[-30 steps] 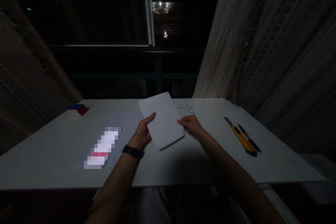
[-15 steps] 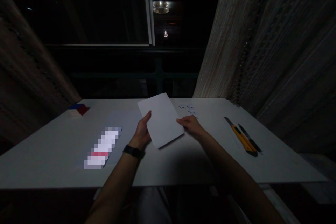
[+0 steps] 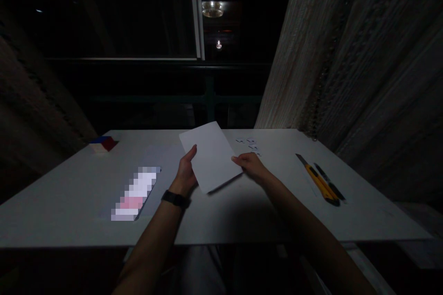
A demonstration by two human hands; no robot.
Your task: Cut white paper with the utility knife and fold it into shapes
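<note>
A plain white sheet of paper (image 3: 211, 156), perhaps folded, is held tilted above the table between both hands. My left hand (image 3: 186, 173) grips its left edge, thumb on top and fingers hidden underneath; a dark band circles that wrist. On the right edge, my right hand (image 3: 251, 164) pinches the paper between thumb and curled fingers. Just beyond the right hand, several small white pieces with dark marks (image 3: 252, 141) lie on the table. To the left of my left hand rests a bright, pixelated phone-like rectangle (image 3: 138, 191).
On the right of the white table (image 3: 62, 198) lie a yellow utility knife (image 3: 320, 184), its blade showing, and a dark pen (image 3: 328, 180). A blue, red and white cube (image 3: 103, 144) sits at the far left. Curtains (image 3: 294, 55) flank a dark window behind.
The paper and my left hand have shifted slightly to the left and a little upward. My right hand keeps its pinch almost in place. The things on the table stay put.
</note>
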